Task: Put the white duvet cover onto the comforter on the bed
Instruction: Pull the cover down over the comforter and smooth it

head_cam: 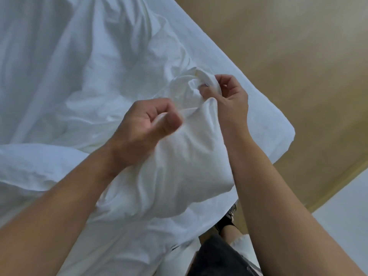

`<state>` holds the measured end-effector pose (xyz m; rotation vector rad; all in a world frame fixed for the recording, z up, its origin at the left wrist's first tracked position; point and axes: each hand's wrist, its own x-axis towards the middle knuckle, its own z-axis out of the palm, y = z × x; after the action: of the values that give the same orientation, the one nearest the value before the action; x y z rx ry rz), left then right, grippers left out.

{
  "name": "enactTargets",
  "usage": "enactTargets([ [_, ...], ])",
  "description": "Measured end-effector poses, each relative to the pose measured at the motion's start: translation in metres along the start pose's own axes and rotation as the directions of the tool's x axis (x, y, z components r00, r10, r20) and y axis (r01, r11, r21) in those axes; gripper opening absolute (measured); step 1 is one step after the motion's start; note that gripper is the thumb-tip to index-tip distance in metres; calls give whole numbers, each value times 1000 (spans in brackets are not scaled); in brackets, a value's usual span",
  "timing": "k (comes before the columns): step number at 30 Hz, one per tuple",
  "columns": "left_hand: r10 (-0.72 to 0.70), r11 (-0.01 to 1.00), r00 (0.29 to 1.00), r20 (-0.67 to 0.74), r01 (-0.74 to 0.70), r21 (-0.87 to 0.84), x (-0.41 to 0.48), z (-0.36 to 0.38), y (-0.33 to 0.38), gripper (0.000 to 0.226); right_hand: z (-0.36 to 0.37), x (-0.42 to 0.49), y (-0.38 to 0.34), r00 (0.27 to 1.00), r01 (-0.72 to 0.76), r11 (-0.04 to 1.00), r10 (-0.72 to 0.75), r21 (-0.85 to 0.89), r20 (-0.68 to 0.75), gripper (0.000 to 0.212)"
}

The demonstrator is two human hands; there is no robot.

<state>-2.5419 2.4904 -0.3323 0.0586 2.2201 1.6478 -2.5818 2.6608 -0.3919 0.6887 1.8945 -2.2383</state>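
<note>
floor (278, 46): tan and smooth, filling the upper right of the frame and running down the right side of the bed.
wall (350, 222): a pale strip in the lower right corner, meeting the floor along a light yellowish edge.
bed (274, 126): white, covering the left and centre of the frame; its rounded corner juts toward the right edge at mid height.
duvet cover (175, 160): white, crumpled cloth heaped over the bed, with a puffy bunch of it lifted in the centre of the frame between both hands.
comforter (31, 168): probably the thicker padded fold at the lower left, lying on the bed; it is white on white, so where it ends and the cover begins cannot be told.
left hand (147, 124): centre of the frame, fingers curled toward the palm, thumb and forefinger pinching a fold of the cover at the top of the bunch.
right hand (227, 98): just right of and above the left one, fingertips pinching a twisted knot of the cover; the wrist lies against the side of the bunch.
forearms (59, 226): bare, entering from the lower left and lower right.
shorts (217, 255): dark, at the bottom centre, just beside the bed edge.
shoe (229, 216): dark with light marks, on the floor below the bunch, partly hidden by cloth.
</note>
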Motion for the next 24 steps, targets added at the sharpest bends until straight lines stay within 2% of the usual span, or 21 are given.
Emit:
enactTargets([
  [2,20,993,992,121,-34,114,0,-3,7,45,0,-4,-2,1000,17,999,-17,-37,16,15],
  [5,-74,961,997,4,70,268,8,1,7,32,-3,-8,-5,998,23,996,-18,-85,57,22],
  [7,-216,954,975,-54,223,199,15,2,7,27,-7,-10,-6,998,4,996,2,-92,60,22],
  [9,-290,944,949,-124,305,124,17,9,8,27,-11,-11,-8,997,-24,999,27,-41,72,19],
  [11,-249,941,949,-194,284,183,17,21,8,35,-14,-12,-11,994,-25,1000,23,14,111,19],
  [13,-226,949,941,-251,271,160,16,33,10,43,-18,-13,-12,985,-19,998,8,64,173,24],
  [16,-268,962,936,-230,273,-10,14,36,16,48,-28,-13,-14,954,-56,988,11,142,299,23],
  [18,-276,961,927,-256,271,-55,12,36,17,47,-35,-11,-14,937,-71,984,9,165,350,19],
  [21,-261,959,889,-377,283,2,16,40,11,37,-42,-7,-12,925,-69,986,7,150,380,13],
  [24,-231,948,880,-415,299,107,19,44,8,41,-45,-4,-12,907,-83,989,24,122,420,9],
])
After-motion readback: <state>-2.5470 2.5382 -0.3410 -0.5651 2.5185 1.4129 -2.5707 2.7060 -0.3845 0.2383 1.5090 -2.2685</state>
